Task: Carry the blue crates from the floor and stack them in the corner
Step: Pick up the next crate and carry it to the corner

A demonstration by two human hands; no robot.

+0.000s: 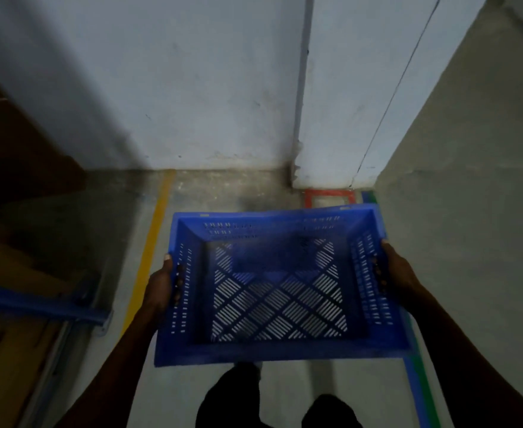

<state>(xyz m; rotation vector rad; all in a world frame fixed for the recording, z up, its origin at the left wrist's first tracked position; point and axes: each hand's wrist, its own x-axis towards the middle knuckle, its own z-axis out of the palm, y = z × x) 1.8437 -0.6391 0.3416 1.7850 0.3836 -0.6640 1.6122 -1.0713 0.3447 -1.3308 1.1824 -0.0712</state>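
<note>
An empty blue slotted crate [280, 350] is held in the air in front of me, mouth up, above the grey floor. My left hand [161, 284] grips its left side, fingers poking through the handle slot and thumb on the rim. My right hand [400, 268] grips the right side the same way. The corner [294, 173] where the white walls meet lies straight ahead, beyond the crate's far rim. No other crate is in view.
A red taped square [329, 197] marks the floor at the corner. A yellow floor line [152, 245] runs on the left; blue and green tape [419, 381] runs on the right. Cardboard boxes [4, 350] on a blue rack beam [38, 307] stand at the left.
</note>
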